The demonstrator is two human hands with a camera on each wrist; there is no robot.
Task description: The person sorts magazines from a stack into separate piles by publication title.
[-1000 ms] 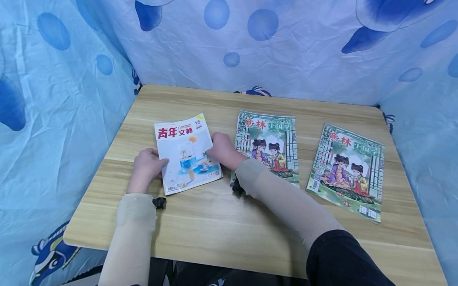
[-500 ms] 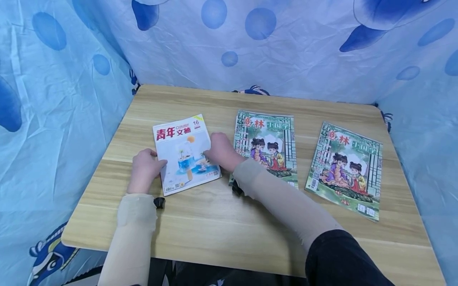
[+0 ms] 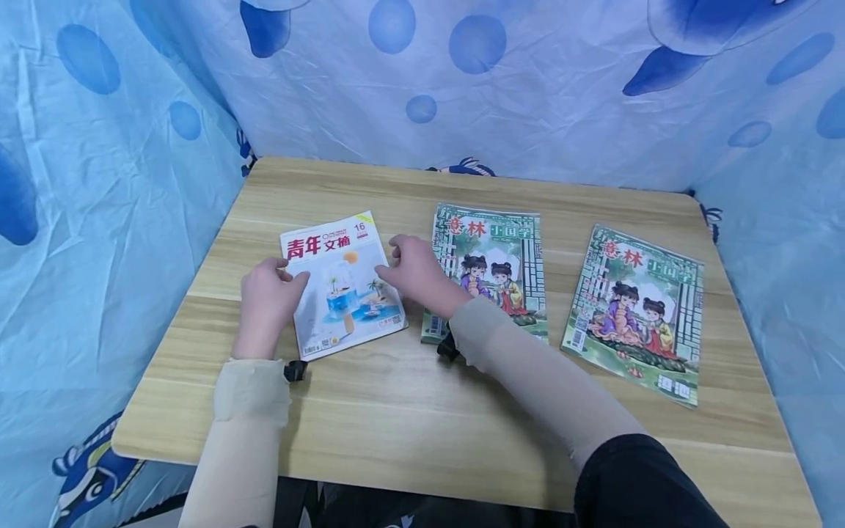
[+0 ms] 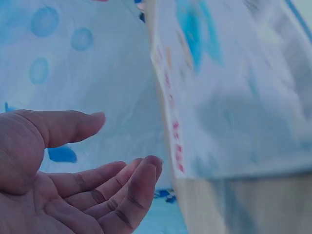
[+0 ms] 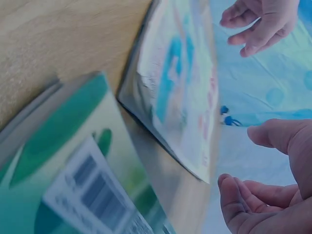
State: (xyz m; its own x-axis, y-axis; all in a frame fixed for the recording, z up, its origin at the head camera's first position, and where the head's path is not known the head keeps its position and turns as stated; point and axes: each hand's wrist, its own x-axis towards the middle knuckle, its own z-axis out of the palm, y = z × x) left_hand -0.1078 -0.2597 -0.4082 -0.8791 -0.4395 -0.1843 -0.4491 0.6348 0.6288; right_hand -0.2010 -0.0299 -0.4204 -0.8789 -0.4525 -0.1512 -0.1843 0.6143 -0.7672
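Fingers [image 4: 139, 191] relaxed and gripping nothing, my left hand [image 3: 267, 297] and right hand [image 3: 424, 275] are just kinda framing the white magazine [image 3: 348, 290] lying on the table [image 3: 403, 425], left of the green magazines [image 3: 508, 253].

One white magazine cover [image 3: 343, 286] and two matching green magazine covers [image 3: 491, 257] [image 3: 634, 315] show on one wood-grain table [image 3: 396, 425], alongside two hands [image 3: 267, 297] [image 3: 425, 275], two beige sleeves [image 3: 239, 440] [image 3: 538, 389] and two black wrist devices [image 3: 295, 370] [image 3: 448, 347]; any copies beneath cannot be counted.
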